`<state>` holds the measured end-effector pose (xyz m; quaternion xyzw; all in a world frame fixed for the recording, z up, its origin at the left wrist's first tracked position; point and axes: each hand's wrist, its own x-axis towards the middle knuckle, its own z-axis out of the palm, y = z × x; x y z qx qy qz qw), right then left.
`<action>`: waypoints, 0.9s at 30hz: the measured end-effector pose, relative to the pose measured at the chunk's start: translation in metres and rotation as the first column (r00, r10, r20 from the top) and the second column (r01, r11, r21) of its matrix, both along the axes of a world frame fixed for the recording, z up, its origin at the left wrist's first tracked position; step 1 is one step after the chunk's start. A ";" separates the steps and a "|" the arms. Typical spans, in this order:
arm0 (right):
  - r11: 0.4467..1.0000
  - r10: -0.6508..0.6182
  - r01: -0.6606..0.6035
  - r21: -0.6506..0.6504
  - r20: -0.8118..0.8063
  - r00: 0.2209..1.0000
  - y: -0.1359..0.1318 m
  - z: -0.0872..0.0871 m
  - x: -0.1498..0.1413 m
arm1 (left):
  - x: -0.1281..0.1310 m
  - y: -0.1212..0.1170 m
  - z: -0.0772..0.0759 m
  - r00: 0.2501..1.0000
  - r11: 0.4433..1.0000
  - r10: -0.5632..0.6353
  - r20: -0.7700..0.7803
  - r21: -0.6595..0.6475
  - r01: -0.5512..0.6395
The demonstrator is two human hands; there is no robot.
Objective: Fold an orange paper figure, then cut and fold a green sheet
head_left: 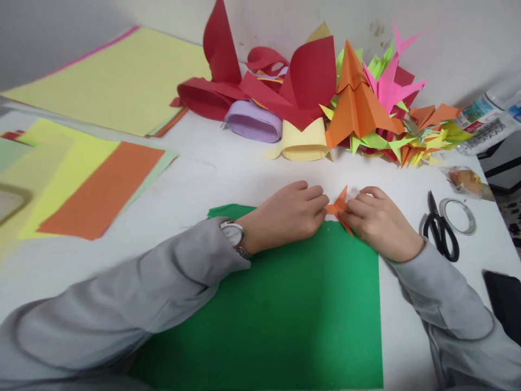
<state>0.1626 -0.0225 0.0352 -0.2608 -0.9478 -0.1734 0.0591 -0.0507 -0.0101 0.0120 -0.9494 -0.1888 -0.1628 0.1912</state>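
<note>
A small folded orange paper piece (pixel 339 206) lies at the far edge of a green paper sheet (pixel 285 315) on the white table. My left hand (pixel 291 214) presses its curled fingertips onto the left side of the piece. My right hand (pixel 376 222) pinches the right side, fingers closed on it. Most of the piece is hidden under both hands. A watch sits on my left wrist, and both arms wear grey sleeves.
A heap of folded coloured paper shapes (pixel 325 103) lies along the back wall. Yellow and orange sheets (pixel 93 184) lie at the left. Black scissors (pixel 439 228) and a tape roll (pixel 459 215) rest right of my hands. A dark object (pixel 504 304) sits at the right edge.
</note>
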 end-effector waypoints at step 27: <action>0.994 -0.102 0.100 -0.042 -0.036 0.994 -0.007 0.000 -0.001 | -0.007 0.011 0.001 1.000 0.999 -0.003 -0.021 0.043 0.004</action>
